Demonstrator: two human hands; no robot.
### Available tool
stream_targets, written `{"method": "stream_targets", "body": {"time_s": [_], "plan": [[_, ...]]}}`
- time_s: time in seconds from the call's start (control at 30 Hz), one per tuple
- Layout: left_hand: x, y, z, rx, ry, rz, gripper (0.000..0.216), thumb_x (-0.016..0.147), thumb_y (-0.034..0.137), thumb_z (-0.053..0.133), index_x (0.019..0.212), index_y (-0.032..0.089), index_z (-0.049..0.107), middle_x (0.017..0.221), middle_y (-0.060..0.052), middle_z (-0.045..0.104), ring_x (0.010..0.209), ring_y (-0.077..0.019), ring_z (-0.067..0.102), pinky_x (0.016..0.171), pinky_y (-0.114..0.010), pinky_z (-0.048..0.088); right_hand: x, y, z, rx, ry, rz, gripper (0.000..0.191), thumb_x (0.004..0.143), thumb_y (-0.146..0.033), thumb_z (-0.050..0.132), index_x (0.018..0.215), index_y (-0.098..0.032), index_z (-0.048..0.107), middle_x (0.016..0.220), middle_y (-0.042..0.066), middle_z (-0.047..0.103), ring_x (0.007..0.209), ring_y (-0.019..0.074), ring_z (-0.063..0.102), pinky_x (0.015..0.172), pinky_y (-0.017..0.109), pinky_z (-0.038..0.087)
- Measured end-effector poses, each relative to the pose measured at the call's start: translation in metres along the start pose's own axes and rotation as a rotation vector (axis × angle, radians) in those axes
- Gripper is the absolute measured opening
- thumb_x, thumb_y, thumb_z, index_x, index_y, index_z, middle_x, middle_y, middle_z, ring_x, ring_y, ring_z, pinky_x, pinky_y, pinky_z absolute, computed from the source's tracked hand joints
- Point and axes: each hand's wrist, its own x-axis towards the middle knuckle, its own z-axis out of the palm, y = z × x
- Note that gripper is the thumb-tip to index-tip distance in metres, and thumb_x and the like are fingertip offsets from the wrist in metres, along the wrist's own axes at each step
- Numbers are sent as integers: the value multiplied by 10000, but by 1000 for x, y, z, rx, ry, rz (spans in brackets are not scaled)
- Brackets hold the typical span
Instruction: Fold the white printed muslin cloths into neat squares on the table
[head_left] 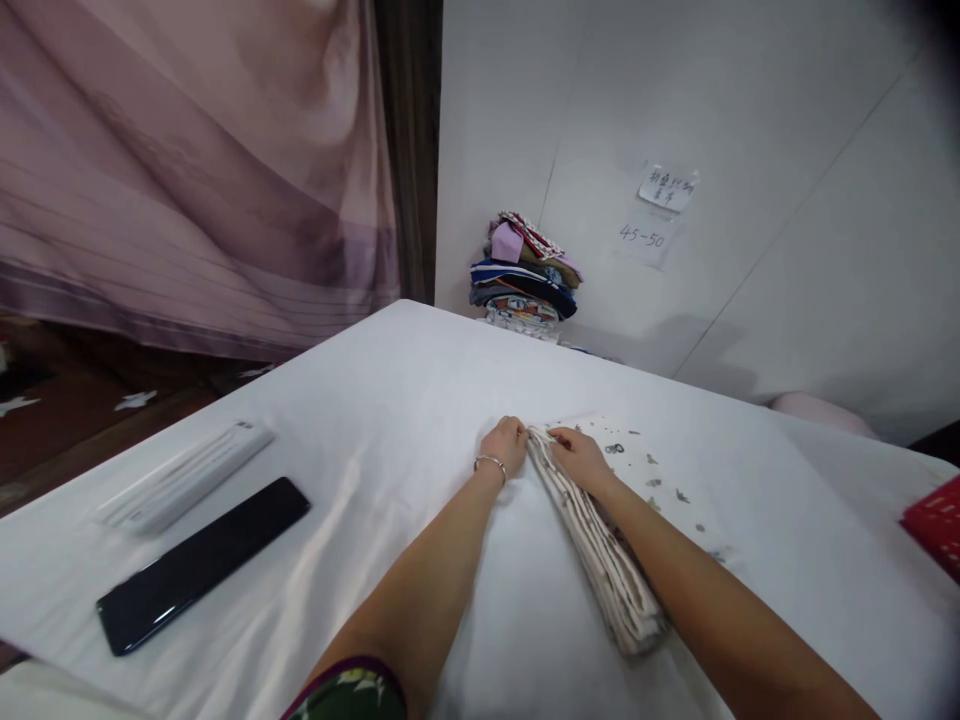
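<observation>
A white cloth with small grey-brown printed figures point(660, 485) lies on the white-covered table, its left part gathered into a long bundle of narrow pleats. My left hand point(506, 447), with a bracelet at the wrist, is closed at the far end of the pleats and pinches their left corner. Just right of it, my right hand point(581, 460) grips the same far end with fingers bent over the folds. The fingertips of both hands are partly hidden. Beneath my right forearm, the pleats run toward me, and the flat printed part spreads to the right.
On the table's left lie a black phone-like slab point(202, 560) and a clear plastic-wrapped packet point(191, 475). A stack of folded fabrics point(525, 275) rises beyond the far edge, against the wall with paper signs point(667, 187). Something red point(937, 525) sits at right. A pink curtain point(225, 180) hangs left.
</observation>
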Motion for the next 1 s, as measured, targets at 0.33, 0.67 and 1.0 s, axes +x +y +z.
{"method": "stream_targets", "body": {"time_s": [0.33, 0.67, 1.0], "plan": [[-6, 7, -4, -28, 35, 93, 266, 785, 227, 549, 1050, 247, 530, 1059, -11, 545, 905, -132, 545, 746, -237, 418, 1, -6, -1, 14, -6, -5, 276, 759, -264, 469, 950, -202, 658, 741, 3, 626, 681, 139, 538, 653, 249, 392], [-1, 4, -4, 6, -22, 91, 184, 846, 221, 456, 976, 242, 585, 1019, -15, 591, 1010, -158, 496, 844, -260, 403, -18, -17, -6, -68, -85, -133, 298, 739, -278, 555, 1024, -207, 606, 844, 19, 577, 740, 146, 507, 684, 243, 375], [0, 4, -4, 1, -73, 126, 347, 823, 184, 468, 1154, 257, 541, 1157, -17, 581, 1074, -163, 501, 923, -281, 403, -43, -18, -1, -164, -65, -220, 294, 735, -114, 474, 998, -195, 577, 1003, 54, 534, 953, 171, 478, 825, 252, 368]]}}
